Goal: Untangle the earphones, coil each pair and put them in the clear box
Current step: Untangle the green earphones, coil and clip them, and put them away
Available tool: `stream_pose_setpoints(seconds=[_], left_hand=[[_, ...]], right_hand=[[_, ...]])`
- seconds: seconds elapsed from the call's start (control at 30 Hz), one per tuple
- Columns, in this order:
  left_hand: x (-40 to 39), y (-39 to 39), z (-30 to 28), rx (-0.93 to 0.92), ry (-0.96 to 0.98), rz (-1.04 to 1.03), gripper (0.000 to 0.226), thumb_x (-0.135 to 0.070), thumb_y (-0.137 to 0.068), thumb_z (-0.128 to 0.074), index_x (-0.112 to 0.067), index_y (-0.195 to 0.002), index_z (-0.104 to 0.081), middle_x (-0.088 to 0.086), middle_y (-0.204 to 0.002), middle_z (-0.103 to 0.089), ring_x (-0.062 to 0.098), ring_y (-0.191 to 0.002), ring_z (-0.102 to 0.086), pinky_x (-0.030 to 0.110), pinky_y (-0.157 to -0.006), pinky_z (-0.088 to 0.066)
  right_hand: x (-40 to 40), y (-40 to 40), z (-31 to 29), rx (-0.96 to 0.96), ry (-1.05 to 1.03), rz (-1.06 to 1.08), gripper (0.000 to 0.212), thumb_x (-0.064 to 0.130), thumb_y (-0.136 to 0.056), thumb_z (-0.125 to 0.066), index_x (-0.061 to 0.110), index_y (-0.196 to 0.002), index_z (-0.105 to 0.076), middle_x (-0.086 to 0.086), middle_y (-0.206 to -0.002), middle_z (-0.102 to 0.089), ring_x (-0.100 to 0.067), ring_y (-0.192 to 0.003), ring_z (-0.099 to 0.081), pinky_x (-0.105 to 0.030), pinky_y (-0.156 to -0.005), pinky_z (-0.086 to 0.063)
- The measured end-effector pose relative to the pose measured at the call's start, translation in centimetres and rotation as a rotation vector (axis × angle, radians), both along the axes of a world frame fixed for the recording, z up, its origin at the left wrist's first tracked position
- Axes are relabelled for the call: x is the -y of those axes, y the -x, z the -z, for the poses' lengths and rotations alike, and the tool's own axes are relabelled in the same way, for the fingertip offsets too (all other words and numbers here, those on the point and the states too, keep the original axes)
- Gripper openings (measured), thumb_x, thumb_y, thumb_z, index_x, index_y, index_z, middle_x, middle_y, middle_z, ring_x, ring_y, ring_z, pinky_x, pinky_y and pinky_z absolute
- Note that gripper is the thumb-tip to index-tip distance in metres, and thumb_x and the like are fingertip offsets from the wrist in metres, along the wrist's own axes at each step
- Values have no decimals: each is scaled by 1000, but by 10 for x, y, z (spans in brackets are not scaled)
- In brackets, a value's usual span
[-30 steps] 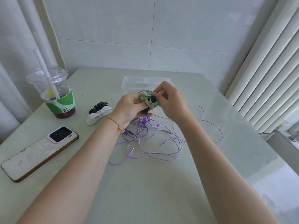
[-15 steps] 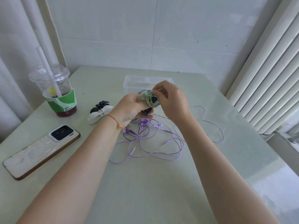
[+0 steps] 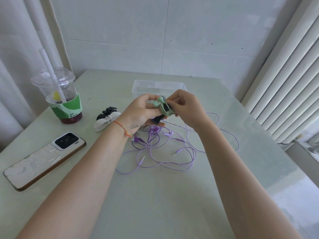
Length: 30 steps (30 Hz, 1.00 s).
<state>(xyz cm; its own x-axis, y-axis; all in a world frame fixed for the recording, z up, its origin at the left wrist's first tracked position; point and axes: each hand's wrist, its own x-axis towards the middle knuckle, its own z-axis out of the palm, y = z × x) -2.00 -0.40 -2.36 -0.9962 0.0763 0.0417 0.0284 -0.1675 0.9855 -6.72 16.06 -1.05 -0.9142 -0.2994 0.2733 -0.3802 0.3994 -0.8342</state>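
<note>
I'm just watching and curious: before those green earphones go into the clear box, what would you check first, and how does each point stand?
1. Green earphones coiled into a bundle: ok, wound around a dark winder.
2. Bundle firmly held: ok, left hand and right hand both grip it.
3. Loose end tucked in: cannot tell, fingers hide it.
4. Clear box open and within reach: ok, just behind the hands, no lid on it.
5. Bundle free of the purple earphones: cannot tell, they lie tangled on the table right beneath.
6. Purple pairs untangled: not ok.
</note>
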Motion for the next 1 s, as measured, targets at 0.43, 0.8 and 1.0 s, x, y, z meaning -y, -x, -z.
stream_pose_setpoints(seconds=[0.43,0.8,1.0], left_hand=[[1,1,0,-42,98,-65,33,10,-82,-69,-3,-111,-61,18,-97,-67,25,-75,-70,36,-59,-59],[-12,4,0,-80,-26,-209,30,10,-86,-64,-7,-110,-59,15,-102,-69,29,-83,-71,39,-74,-61],[-16,3,-7,-72,-75,-220,24,-3,-91,-61,-1,-114,-57,7,-82,-72,26,-72,-72,48,-80,-59]], right_hand=[[1,-3,3,99,125,-70,9,8,-91,-64,-1,-90,-63,-12,-76,-67,-19,-61,-54,-23,-53,-46],[8,-11,0,54,241,-18,17,1,-95,-53,4,-97,-69,-12,-68,-59,-10,-45,-45,-17,-48,-38],[13,-8,3,-7,256,90,15,2,-93,-54,6,-93,-68,-3,-62,-62,-5,-42,-55,-18,-47,-43]])
